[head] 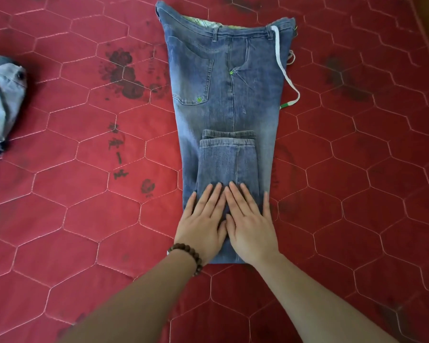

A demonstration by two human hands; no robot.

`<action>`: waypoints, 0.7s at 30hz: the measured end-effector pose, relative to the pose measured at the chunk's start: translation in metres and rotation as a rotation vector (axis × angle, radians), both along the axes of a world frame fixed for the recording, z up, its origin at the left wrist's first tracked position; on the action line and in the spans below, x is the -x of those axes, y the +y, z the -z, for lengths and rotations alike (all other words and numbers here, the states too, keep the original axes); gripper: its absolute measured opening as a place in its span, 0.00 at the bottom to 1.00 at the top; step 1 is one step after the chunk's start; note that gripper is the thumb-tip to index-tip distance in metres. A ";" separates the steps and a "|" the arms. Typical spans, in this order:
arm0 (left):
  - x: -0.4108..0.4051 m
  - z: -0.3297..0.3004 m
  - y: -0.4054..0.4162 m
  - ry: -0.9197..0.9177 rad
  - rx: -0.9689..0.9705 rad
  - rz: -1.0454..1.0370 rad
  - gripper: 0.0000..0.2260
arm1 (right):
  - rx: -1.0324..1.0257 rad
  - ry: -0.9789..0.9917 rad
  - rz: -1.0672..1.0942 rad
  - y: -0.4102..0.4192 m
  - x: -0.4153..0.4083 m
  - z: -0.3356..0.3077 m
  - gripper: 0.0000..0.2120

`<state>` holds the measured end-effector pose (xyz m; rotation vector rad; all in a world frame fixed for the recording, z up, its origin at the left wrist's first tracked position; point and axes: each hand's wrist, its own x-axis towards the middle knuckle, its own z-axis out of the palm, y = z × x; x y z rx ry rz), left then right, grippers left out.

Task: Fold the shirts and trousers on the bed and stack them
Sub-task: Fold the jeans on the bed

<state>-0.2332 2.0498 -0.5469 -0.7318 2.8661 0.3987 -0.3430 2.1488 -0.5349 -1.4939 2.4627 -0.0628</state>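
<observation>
Near the bed's front edge, both hands, left hand (201,222) and right hand (252,225), press flat, fingers straight, on thick, floppy blue denim jeans (226,90); I would grab the folded end.

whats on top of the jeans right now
Both hands, left hand and right hand, press flat on the jeans, over the folded-back leg cuffs. Fabric beneath the palms is hidden.
</observation>
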 end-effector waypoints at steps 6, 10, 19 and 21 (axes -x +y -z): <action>0.036 -0.009 -0.047 0.110 0.059 0.044 0.27 | 0.078 0.082 -0.033 -0.042 0.038 -0.009 0.26; 0.057 0.002 -0.103 0.043 0.080 0.126 0.26 | 0.007 0.010 -0.215 -0.069 0.096 0.002 0.28; -0.013 -0.004 -0.140 0.110 0.143 0.618 0.39 | -0.044 0.127 -0.596 0.012 0.143 -0.013 0.39; -0.013 -0.006 -0.135 0.100 0.093 0.683 0.37 | -0.061 0.138 -0.653 0.010 0.138 -0.013 0.37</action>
